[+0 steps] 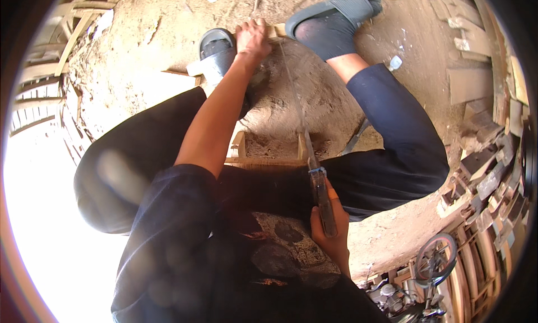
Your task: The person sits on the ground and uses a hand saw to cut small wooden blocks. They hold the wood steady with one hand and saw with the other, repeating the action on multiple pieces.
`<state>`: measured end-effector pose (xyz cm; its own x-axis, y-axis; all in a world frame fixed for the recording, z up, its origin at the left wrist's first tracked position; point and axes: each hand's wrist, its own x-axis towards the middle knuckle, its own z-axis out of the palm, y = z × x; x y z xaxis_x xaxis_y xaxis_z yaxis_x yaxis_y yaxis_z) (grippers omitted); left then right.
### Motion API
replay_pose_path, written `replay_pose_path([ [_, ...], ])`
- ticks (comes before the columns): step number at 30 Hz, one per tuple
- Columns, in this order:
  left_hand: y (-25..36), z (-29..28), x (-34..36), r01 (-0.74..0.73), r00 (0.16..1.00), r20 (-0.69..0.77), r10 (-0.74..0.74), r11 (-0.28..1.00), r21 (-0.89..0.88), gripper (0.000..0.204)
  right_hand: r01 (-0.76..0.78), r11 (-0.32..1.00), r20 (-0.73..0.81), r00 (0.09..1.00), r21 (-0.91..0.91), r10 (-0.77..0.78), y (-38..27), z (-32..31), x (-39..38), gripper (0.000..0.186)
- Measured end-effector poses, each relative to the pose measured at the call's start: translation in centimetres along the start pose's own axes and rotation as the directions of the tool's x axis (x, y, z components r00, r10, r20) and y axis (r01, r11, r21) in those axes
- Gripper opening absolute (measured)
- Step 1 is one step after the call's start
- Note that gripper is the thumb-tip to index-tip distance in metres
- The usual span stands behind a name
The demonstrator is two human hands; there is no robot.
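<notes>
My right hand [334, 233] is wrapped round the handle of a handsaw [295, 93], close in front of my body. The long thin blade points away from me, and its far tip reaches a pale strip of wood [276, 30] on the ground between my feet. My left hand [254, 41] is closed over that strip beside my left sandal, just left of the blade. Beyond the blade on the right, my other sandaled foot [328, 29] is at the strip's right end. My fingers hide much of the wood.
Below my knees shows the edge of a low wooden frame [263, 161]. Stacked timber offcuts [487, 177] line the right side. A motorbike with a wheel [436, 259] stands at the lower right. Slatted wood [36, 104] is at the left. Scraps lie on the dirt floor [168, 37].
</notes>
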<state>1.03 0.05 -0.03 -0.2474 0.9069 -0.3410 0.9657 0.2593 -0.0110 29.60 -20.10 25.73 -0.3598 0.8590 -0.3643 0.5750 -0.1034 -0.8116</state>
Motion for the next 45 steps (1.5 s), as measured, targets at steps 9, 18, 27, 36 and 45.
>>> replay_pose_path([
  [9,0.7,-0.7,0.2,-0.007,1.000,0.028,0.009,0.998,-0.070,0.060,-0.279,0.946,0.036,0.960,0.165,0.277,-1.1,0.0,0.0,0.053],
  [18,0.7,-0.5,0.4,0.014,1.000,-0.015,-0.016,0.990,-0.137,0.070,-0.279,0.938,0.140,0.957,0.205,0.254,-0.1,-0.9,2.2,0.066],
  [27,0.9,-0.1,1.0,-0.048,0.999,-0.019,0.046,0.988,-0.144,0.064,-0.303,0.915,0.093,0.953,0.266,0.289,-0.1,-0.4,3.2,0.057],
  [36,0.5,0.3,0.7,-0.068,0.998,-0.014,0.066,0.992,-0.109,0.062,-0.332,0.917,0.173,0.939,0.223,0.298,0.5,-0.7,4.4,0.066],
  [45,-0.4,0.4,2.0,-0.006,1.000,0.000,0.006,0.992,-0.128,0.070,-0.348,0.930,0.244,0.918,0.117,0.312,0.4,-0.6,6.6,0.058],
])
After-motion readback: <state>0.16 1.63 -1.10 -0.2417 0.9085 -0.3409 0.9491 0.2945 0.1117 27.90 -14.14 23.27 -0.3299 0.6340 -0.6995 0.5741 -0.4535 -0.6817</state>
